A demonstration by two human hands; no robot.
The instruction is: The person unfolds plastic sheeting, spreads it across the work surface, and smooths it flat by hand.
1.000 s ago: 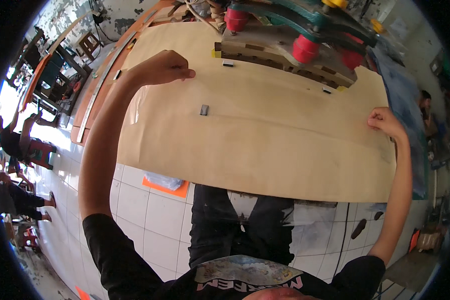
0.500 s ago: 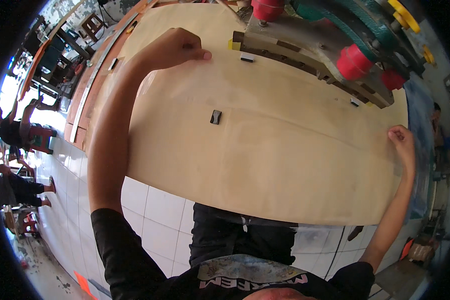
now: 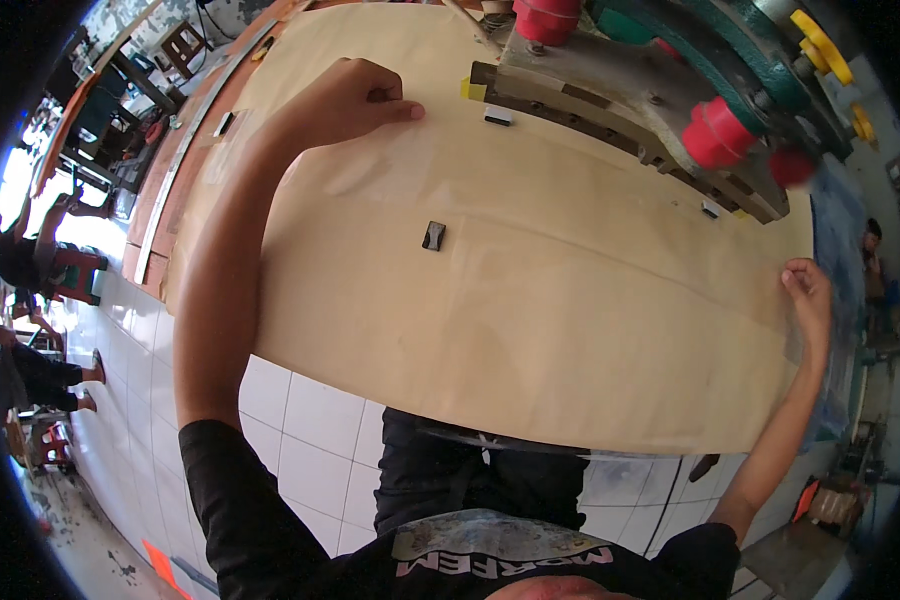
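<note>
A large tan sheet (image 3: 590,340) covers the table before me, with faint creases and a glossy patch near my left arm. Over its far left part is my left hand (image 3: 362,100), fingers curled in and thumb pointing right; anything inside them is hidden. My right hand (image 3: 810,288) is at the sheet's right edge, its thumb and fingertips pinched together, and I cannot make out what they grip. Between the hands, a small black block with a grey top (image 3: 434,237) lies on the sheet.
A green machine (image 3: 740,70) with red knobs and a long metal bar overhangs the far right. Small black-and-white blocks (image 3: 498,116) lie by its bar. A metal strip (image 3: 185,150) runs along the brown table's left side. People sit at far left; another person (image 3: 873,240) is at right.
Both hands keep nearly the same pose and place. The whole view has shifted slightly, with the machine and the black block a little farther right.
</note>
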